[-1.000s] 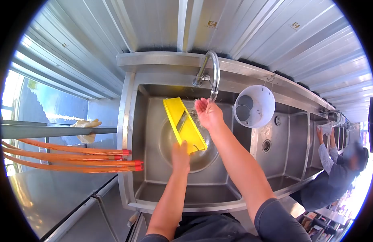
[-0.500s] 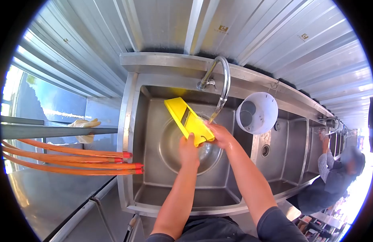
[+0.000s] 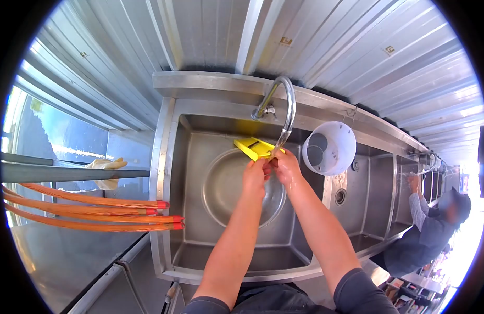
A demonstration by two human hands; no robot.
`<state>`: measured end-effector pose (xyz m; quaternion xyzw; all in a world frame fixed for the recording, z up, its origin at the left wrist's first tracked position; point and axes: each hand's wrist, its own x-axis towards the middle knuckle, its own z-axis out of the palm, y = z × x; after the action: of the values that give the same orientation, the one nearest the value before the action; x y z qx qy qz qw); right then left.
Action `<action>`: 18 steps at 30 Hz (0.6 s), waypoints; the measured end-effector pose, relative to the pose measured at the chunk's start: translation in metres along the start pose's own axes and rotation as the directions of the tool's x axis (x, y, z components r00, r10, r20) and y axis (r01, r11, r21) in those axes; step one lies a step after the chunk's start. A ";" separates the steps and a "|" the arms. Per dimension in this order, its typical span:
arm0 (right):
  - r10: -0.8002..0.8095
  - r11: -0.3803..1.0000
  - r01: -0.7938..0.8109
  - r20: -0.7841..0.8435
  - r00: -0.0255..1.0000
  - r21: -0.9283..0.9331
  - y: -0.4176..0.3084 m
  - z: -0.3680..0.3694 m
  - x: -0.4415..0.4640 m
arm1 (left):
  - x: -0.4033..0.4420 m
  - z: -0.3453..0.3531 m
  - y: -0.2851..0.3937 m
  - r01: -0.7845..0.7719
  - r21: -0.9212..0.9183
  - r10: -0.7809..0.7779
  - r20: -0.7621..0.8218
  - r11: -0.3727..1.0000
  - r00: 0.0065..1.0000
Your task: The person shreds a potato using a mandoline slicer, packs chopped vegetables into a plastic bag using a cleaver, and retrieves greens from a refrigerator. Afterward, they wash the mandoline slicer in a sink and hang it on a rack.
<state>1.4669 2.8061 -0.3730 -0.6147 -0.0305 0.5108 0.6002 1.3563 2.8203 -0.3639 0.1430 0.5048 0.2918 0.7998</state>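
A yellow slicer point(image 3: 254, 148) is held by its near end in both hands, tilted and seen foreshortened over the sink basin point(image 3: 200, 209). My left hand point(image 3: 256, 175) grips its near edge from the left. Close beside it, my right hand point(image 3: 285, 165) is closed on the right corner of the same end, partly hiding it. The curved faucet point(image 3: 290, 104) ends just above my right hand, with water running onto the slicer's end. Beneath the hands, a round metal bowl point(image 3: 226, 193) rests in the basin.
A white bucket point(image 3: 344, 149) stands right of the faucet, beside a second basin with a drain point(image 3: 340, 197). Orange-handled rods point(image 3: 95, 206) reach the sink's left edge. A glove point(image 3: 107, 172) hangs on a rail. Another person point(image 3: 427, 230) works at the far right sink.
My right hand has come down from under the faucet and taken hold of the slicer. Both hands have then moved the slicer up and tilted it under the spout.
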 end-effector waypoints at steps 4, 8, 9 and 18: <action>0.183 0.981 -0.181 -0.019 0.983 0.075 0.011 -0.019 0.003 | 0.010 -0.021 -0.012 0.019 -0.155 -0.001 0.110 0.988 0.994; 0.240 0.953 -0.244 0.044 0.970 0.181 0.018 -0.037 -0.022 | 0.002 -0.024 -0.010 0.205 -0.244 -0.176 0.136 0.948 0.975; 0.240 0.953 -0.244 0.044 0.970 0.178 0.017 -0.038 -0.031 | 0.002 -0.024 -0.015 0.216 -0.201 -0.204 0.077 0.956 0.976; 0.334 0.941 -0.336 -0.041 0.942 -0.041 0.032 -0.051 -0.066 | -0.021 -0.043 -0.048 0.056 -0.304 -0.037 0.070 0.951 0.997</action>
<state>1.4511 2.7185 -0.3710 -0.6332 0.0725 0.5944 0.4904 1.3264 2.7665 -0.3929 0.0146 0.4308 0.3429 0.8346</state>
